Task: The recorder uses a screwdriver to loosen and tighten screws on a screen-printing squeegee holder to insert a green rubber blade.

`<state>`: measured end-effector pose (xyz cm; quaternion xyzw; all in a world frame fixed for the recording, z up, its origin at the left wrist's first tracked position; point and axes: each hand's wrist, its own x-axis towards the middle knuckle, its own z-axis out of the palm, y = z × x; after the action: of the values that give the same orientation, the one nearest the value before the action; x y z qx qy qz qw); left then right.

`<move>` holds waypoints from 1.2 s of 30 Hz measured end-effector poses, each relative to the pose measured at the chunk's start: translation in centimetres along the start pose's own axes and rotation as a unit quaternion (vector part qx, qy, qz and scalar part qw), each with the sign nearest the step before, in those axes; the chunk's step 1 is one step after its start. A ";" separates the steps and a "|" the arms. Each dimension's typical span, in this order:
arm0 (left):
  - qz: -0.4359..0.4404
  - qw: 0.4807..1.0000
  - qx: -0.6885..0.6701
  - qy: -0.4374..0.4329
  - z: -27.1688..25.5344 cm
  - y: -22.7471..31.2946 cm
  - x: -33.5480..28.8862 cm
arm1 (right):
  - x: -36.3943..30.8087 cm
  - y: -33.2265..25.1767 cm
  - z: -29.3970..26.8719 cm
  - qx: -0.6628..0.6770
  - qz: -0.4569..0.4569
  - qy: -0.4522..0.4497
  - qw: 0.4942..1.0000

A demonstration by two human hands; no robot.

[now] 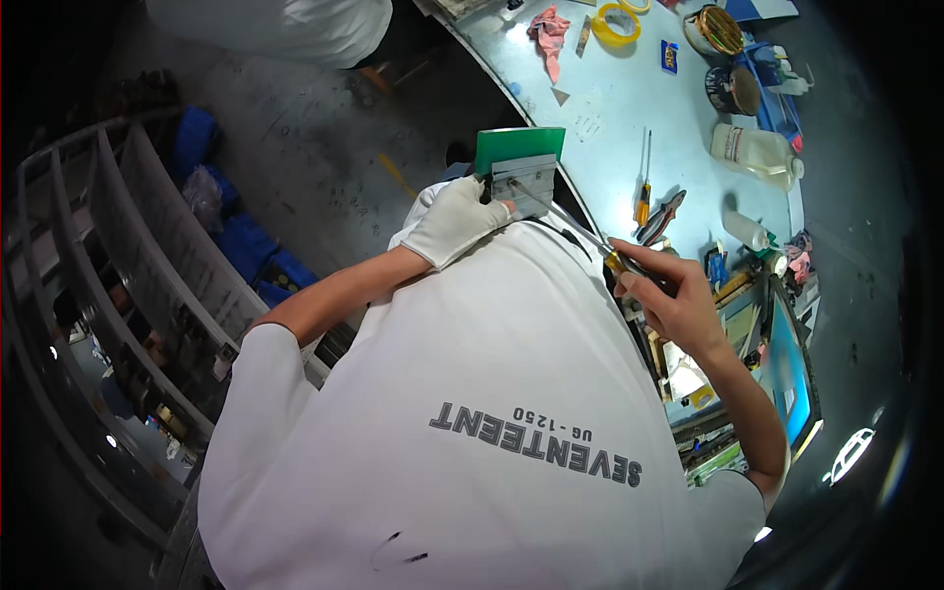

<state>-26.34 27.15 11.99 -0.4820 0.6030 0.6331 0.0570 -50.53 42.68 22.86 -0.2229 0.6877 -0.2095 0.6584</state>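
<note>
My left hand [458,222], in a white glove with bare fingertips, is closed on the left side of a squeegee. The squeegee has a grey metal holder [526,177] and a green blade [521,146] that points away from me. My bare right hand [671,295] grips a screwdriver by its yellow and dark handle [616,263]. Its long shaft [570,218] slants up to the left, and the tip meets the holder's face near a screw spot. Whether the tip sits in a screw head is too small to tell.
On the pale worktop [600,143] to the right lie another screwdriver [644,187], pliers [662,216], yellow tape [617,25] and a pink rag [549,39]. Cans and a clear jug [755,154] line its far side. A metal rack [147,216] stands at left.
</note>
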 end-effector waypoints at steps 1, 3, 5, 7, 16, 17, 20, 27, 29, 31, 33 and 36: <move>-0.007 1.000 -0.002 -0.008 -0.1 0.2 0.1 | -0.1 -0.2 0.2 0.000 0.000 0.000 1.000; -0.006 1.000 -0.009 -0.007 0.2 -0.5 0.6 | -0.5 -0.3 0.8 -0.003 -0.030 0.004 1.000; -0.007 1.000 -0.015 -0.007 0.3 -0.8 0.4 | -0.7 -0.6 0.8 0.005 -0.026 0.004 1.000; -0.007 0.999 -0.035 0.010 0.7 -0.8 0.0 | -1.5 -1.4 0.8 -0.006 -0.009 0.006 1.000; -0.012 0.995 -0.094 -0.013 0.4 -0.1 0.0 | -2.1 0.4 1.9 0.076 -0.004 0.013 0.997; -0.002 0.996 -0.086 -0.017 0.4 -0.4 0.1 | -2.2 0.5 1.8 0.079 -0.006 0.017 0.997; 0.022 0.995 -0.091 -0.022 0.6 -1.0 0.5 | -2.1 0.9 1.6 0.089 -0.008 0.018 0.996; 0.008 0.996 -0.075 -0.047 0.2 0.2 0.1 | -2.1 1.4 1.0 0.073 -0.018 0.014 0.997; 0.014 0.995 -0.090 -0.051 0.2 0.4 -0.1 | -2.1 1.4 0.7 0.081 -0.011 0.016 0.997; 0.019 0.993 -0.106 -0.053 0.1 0.6 -0.2 | -2.1 1.4 0.2 0.088 -0.005 0.018 0.996; 0.007 0.999 -0.025 -0.046 -0.1 0.8 -0.2 | -1.9 1.3 -0.6 0.106 0.002 -0.001 0.994; -0.012 0.998 -0.010 -0.056 -0.2 1.4 -0.4 | -1.9 1.3 -1.1 0.095 -0.002 0.002 0.995</move>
<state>-26.97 26.80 13.26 -0.4533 0.5865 0.6647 0.0931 -51.64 44.89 23.69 -0.1602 0.6657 -0.2755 0.6748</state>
